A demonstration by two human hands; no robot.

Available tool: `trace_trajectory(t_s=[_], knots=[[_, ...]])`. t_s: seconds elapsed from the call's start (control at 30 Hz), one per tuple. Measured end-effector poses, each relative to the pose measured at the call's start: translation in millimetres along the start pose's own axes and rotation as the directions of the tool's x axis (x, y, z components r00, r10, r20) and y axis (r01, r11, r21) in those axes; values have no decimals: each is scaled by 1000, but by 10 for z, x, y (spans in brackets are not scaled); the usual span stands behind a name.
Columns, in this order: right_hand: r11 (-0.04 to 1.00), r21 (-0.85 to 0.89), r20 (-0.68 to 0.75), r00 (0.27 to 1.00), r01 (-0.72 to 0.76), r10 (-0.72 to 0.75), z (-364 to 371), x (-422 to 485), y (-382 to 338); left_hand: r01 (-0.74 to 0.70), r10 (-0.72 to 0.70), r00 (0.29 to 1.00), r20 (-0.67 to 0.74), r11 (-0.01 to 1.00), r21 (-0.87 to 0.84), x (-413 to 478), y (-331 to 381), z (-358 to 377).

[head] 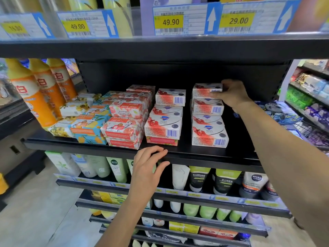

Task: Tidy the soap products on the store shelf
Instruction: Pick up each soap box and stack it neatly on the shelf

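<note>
White-and-red soap boxes stand in two stacks on the black shelf (199, 154). My right hand (231, 95) grips the top soap box (204, 90) of the right stack (209, 122), thumb on its front, fingers behind. The middle stack (165, 118) stands just to its left. Wrapped pink goat soap bars (124, 122) and blue-and-yellow wrapped bars (89, 125) are piled further left. My left hand (147, 168) rests on the shelf's front edge, fingers bent over the lip and holding nothing.
Orange bottles (35, 97) stand at the shelf's left end. Price tags (169, 21) line the shelf above. Tubes of face wash (197, 179) fill the lower shelves. Another aisle's shelving (309, 97) is at the right.
</note>
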State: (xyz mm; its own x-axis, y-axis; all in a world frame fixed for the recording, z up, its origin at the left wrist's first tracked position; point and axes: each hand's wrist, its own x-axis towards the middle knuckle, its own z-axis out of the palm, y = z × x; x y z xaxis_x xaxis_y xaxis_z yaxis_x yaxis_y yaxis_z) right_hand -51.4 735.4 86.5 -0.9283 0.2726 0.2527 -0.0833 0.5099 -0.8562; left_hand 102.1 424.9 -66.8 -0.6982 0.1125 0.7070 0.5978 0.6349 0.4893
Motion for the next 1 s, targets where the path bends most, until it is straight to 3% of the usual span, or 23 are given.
trace_trajectory(t_s=[0.13,0.23,0.4,0.47,0.53,0.6,0.67,1.0], knots=[[996,62,-90,994,60,-55,-83,-433,-165,-2,2,1000,8,1000,5,-2,3,-10],[971,206,-133,986,123,-97,-141,-909,-241,10,-10,1000,18,1000,11,8,27,-32],[935,274,-88,974,223,-206,-205,-1882,-233,179,-171,981,89,979,-102,52,274,-212],[934,260,-53,969,246,-241,-219,-2199,-185,334,-313,942,118,898,-287,68,454,-347],[929,264,-25,965,260,-262,-192,-2430,-143,469,-441,878,186,717,-515,93,646,-487],[919,296,3,962,261,-274,-137,-2617,-84,560,-478,815,328,498,-662,90,837,-562],[911,338,19,966,238,-259,-63,-2764,-22,622,-461,768,444,374,-688,42,971,-582],[905,400,70,979,147,-190,133,-3052,165,741,-557,644,525,281,-610,-101,1023,-559]])
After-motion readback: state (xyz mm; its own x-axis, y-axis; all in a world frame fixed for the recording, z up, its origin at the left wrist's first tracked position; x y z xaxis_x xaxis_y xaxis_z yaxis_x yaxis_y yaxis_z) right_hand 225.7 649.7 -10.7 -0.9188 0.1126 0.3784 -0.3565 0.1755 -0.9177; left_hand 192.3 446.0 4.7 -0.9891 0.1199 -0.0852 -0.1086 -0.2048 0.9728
